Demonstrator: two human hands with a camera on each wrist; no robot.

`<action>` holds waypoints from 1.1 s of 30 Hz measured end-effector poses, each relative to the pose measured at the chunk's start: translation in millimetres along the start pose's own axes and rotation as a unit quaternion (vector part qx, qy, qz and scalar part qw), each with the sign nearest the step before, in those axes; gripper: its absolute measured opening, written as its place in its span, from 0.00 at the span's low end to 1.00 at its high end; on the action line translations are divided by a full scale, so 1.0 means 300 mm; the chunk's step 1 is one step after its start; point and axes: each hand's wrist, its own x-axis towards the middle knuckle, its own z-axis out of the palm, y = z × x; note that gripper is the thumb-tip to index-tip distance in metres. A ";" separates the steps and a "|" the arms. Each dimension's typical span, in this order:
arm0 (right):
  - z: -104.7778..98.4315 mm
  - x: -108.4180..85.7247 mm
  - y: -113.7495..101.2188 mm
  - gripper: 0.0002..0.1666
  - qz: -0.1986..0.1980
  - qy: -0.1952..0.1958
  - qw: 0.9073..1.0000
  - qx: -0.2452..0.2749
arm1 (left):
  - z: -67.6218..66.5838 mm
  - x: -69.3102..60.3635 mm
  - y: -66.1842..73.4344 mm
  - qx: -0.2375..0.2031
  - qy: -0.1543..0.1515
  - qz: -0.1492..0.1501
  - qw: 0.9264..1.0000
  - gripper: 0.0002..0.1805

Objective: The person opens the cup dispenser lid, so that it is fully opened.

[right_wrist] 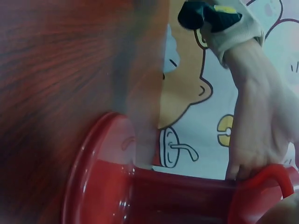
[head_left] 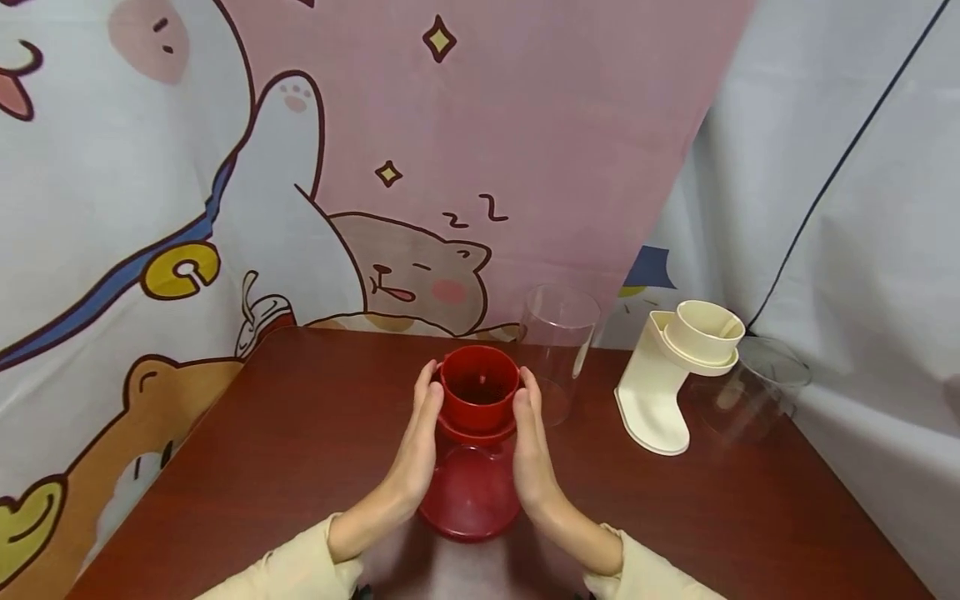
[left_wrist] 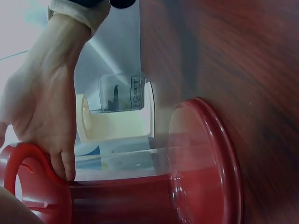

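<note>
A red stand has a broad round foot (head_left: 469, 493), an upright column (left_wrist: 121, 198) and a ring at the top. In that ring sits a red cup (head_left: 480, 398) with a dark inside. My left hand (head_left: 420, 433) lies along the cup's left side and my right hand (head_left: 534, 450) along its right, fingers straight, pointing away from me. Both touch the red piece near the ring. In the left wrist view the right hand (left_wrist: 46, 107) shows its palm, fingertips at the ring. The right wrist view shows the left hand (right_wrist: 257, 112) there too. The foot appears to rest on the table.
Behind the red stand is a tall clear cylinder (head_left: 555, 358). To the right stands a cream stand (head_left: 648, 400) of similar shape holding a cream cup (head_left: 705, 329). Beside it, at the table's right edge, is another clear container (head_left: 765, 387). A cartoon-printed curtain (head_left: 562, 125) hangs behind the brown table (head_left: 300, 433).
</note>
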 end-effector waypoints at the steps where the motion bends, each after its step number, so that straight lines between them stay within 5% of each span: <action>1: 0.009 0.002 0.001 0.38 -0.003 0.003 1.000 -0.002 | -0.004 0.005 -0.001 0.001 0.001 0.004 1.000 0.35; 6: 0.048 0.032 -0.001 0.38 -0.020 0.007 1.000 0.006 | -0.040 0.044 -0.003 -0.012 -0.007 0.020 1.000 0.33; 16: 0.131 0.172 0.018 0.40 -0.009 0.023 1.000 -0.010 | -0.144 0.196 -0.014 -0.070 -0.037 0.043 0.996 0.32; 26: 0.289 0.340 0.075 0.40 -0.031 0.058 0.998 -0.020 | -0.299 0.348 -0.054 -0.035 -0.016 0.051 0.998 0.35; 33: 0.370 0.421 0.105 0.44 -0.006 0.077 0.996 -0.040 | -0.382 0.430 -0.093 -0.015 0.000 0.026 1.000 0.39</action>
